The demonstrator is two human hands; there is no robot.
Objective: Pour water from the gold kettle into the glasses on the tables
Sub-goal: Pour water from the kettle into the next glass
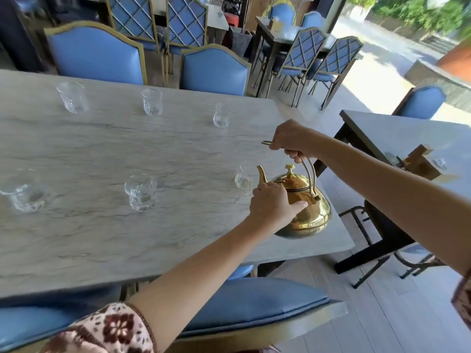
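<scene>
The gold kettle [305,212] hangs just above the right end of the grey marble table [102,225], its spout pointing at a clear glass [243,178] right beside it. My right hand [293,140] grips the kettle's arched handle from above. My left hand [274,205] rests flat against the kettle's front side below the spout. Several more clear glasses stand on the table, among them one in the near row [140,192], one at the near left [23,194] and one in the far row [221,115].
Blue padded chairs with gold frames line the far side [214,67] and the near side [254,307] of the table. A second marble table [413,133] stands to the right across a narrow aisle, with a wooden holder [420,161] on it.
</scene>
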